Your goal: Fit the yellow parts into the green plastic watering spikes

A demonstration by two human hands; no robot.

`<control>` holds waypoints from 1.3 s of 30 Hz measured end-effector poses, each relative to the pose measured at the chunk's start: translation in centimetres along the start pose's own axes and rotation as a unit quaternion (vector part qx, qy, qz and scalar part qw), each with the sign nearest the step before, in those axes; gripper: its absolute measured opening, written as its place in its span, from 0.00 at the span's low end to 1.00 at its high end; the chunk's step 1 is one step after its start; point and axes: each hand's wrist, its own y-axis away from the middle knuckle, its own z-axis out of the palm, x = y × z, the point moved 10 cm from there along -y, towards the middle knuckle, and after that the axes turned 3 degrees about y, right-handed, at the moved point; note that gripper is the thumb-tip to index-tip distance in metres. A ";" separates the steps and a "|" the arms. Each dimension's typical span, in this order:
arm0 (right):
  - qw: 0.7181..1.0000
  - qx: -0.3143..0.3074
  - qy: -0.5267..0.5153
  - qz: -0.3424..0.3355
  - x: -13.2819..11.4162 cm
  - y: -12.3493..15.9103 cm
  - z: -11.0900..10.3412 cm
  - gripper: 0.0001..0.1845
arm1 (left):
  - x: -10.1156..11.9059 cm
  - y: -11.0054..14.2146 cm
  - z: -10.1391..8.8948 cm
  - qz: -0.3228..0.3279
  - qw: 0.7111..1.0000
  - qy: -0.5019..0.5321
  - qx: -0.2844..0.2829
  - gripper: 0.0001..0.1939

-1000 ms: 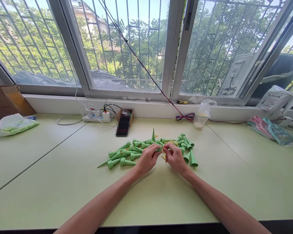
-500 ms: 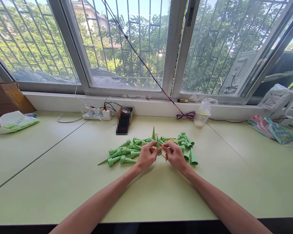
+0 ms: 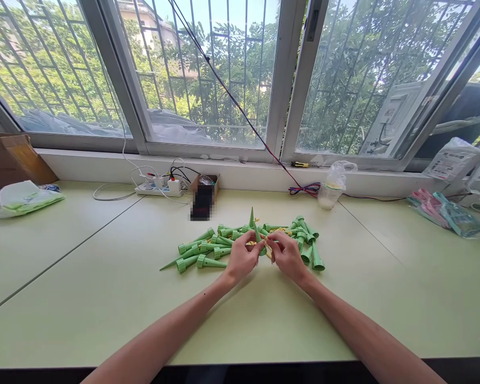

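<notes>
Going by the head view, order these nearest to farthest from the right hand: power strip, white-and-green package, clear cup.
From the right hand:
1. Clear cup, ahead, slightly right.
2. Power strip, back left, below the windowsill.
3. White-and-green package, far left.

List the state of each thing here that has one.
Left hand: closed on the held spike
Right hand: fingertips pinched; contents unclear
Held spike: tilted, point up
Spike behind it: upright, point up
Spike nearest the left wrist: lying flat
Power strip: plugs inserted
Clear cup: upright, plastic bag at its top
</notes>
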 end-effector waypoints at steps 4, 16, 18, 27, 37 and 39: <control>1.000 0.001 -0.003 -0.004 -0.2 0.0 -0.1 0.16 | 0.4 0.5 0.1 0.023 0.999 -0.028 0.023 0.13; 1.000 0.004 -0.001 -0.011 -0.6 0.1 -0.1 0.16 | -0.4 2.0 1.1 -0.031 0.995 0.048 0.081 0.16; 1.000 0.003 -0.001 -0.011 -0.5 0.1 -0.1 0.16 | -0.6 2.2 1.2 -0.034 0.995 0.039 0.087 0.16; 1.000 0.003 0.001 -0.002 -0.4 0.1 -0.1 0.15 | -0.5 2.4 1.4 -0.020 0.996 0.014 0.084 0.14; 1.000 0.004 -0.016 0.014 -0.2 0.2 -0.3 0.12 | -0.3 0.6 1.2 -0.005 1.000 0.022 -0.022 0.15; 1.000 0.003 -0.015 0.010 -0.4 0.2 -0.3 0.12 | -0.3 0.3 1.2 -0.008 0.998 0.012 -0.060 0.15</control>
